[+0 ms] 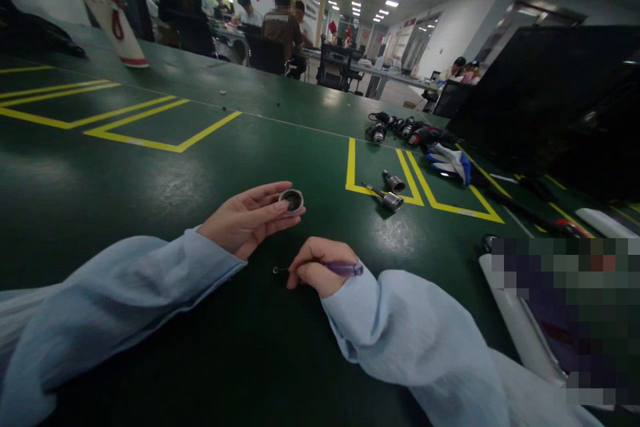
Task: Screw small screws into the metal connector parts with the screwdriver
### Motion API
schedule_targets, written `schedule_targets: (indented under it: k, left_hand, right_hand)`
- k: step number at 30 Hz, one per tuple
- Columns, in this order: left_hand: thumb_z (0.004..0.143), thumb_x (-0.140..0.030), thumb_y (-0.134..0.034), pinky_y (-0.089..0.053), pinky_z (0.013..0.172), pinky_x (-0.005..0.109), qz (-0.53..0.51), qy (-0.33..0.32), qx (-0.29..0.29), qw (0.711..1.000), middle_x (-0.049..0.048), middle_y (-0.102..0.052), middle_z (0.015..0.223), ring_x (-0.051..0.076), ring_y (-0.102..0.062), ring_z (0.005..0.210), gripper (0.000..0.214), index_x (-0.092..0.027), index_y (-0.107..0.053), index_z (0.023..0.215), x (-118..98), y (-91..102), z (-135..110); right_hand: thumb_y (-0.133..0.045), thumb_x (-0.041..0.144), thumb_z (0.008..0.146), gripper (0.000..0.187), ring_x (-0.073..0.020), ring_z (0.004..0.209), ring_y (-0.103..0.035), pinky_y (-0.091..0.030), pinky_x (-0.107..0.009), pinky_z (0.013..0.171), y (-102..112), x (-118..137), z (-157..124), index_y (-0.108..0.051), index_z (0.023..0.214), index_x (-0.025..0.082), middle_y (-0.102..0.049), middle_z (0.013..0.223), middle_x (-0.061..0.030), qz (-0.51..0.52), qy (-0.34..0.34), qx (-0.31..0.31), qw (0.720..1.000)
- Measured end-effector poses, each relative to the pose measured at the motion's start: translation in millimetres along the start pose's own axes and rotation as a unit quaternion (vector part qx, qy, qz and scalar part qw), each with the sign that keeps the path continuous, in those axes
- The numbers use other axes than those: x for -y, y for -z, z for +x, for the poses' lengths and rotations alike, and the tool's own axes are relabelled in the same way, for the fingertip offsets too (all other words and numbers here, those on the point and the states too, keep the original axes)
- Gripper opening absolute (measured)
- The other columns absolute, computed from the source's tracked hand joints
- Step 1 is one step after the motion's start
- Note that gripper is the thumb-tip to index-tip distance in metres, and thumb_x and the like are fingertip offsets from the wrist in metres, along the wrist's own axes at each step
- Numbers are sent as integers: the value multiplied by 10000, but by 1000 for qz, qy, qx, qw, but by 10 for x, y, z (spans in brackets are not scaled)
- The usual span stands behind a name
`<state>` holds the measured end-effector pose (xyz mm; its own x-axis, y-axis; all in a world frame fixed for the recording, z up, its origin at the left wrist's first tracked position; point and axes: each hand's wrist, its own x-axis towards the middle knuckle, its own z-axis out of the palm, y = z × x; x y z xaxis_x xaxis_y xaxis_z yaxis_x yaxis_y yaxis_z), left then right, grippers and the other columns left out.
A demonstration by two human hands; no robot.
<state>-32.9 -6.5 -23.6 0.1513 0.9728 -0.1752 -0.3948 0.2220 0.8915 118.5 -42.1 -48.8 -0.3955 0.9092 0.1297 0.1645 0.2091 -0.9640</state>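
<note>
Head view shows the left hand's (247, 219) fingertips, lying close together, pinching a small round ring (291, 201) of dull grey metal with a dark hollow centre, held just above the table left of centre. Just near of it, the right hand (315, 267) is curled into a loose fist around a slim pick (345, 269) with a glossy purple handle. Its thin metal tip pokes out to the left, low over the table. Both wrists wear soft pale-blue sleeves. They rest on a smooth, slightly shiny dark green table (150, 200) marked with yellow tape lines (160, 144). Farther right, one taped rectangle frames two short cylindrical steel sockets (393, 200). A blue-and-white glove (450, 161) lies just outside its far right edge.
</note>
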Motion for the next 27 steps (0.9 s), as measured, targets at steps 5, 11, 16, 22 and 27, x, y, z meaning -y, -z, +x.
schedule_targets:
  k: [5, 11, 16, 22, 27]
  left_hand:
    - [602, -60, -684, -531, 797, 330, -2, -10, 2, 1000, 56, -694, 867, 205, -656, 841, 245, -138, -644, 831, -12, 14, 27]
    - [558, -77, -702, -542, 732, 291, 45, -23, -18, 999, 72, -698, 859, 200, -657, 802, 265, -116, -669, 818, -13, 46, 11]
    - [523, -110, -713, -533, 710, 293, 100, -23, -15, 995, 79, -704, 831, 206, -653, 786, 305, -121, -689, 827, -1, 2, -50]
    - [496, -132, -717, -515, 753, 310, 152, -55, -18, 987, 66, -707, 826, 200, -650, 770, 289, -151, -705, 785, 17, -60, -111]
    - [513, -157, -717, -507, 779, 315, 187, -80, -25, 979, 53, -711, 833, 206, -650, 792, 261, -174, -709, 773, 36, -64, -135]
  right_hand:
    - [-477, 100, 679, 154, -106, 610, -593, -458, -222, 603, -28, 4, -56, -612, 660, 170, -660, 625, 2, -34, 88, -7, 996]
    - [-478, 145, 736, 156, -127, 708, -605, -467, -266, 689, 58, 58, -101, -630, 746, 181, -671, 734, -22, -54, 163, -101, 980]
    - [-480, 123, 743, 148, -138, 709, -603, -467, -279, 677, 43, 37, -96, -609, 750, 195, -663, 732, -19, -99, 162, -186, 964]
    - [-471, 108, 745, 157, -139, 737, -605, -466, -276, 706, 24, 23, -74, -601, 779, 189, -661, 748, -22, -122, 185, -194, 956]
    - [-465, 106, 743, 163, -143, 755, -605, -468, -286, 724, 31, 18, -71, -593, 798, 191, -657, 757, -26, -134, 200, -180, 954]
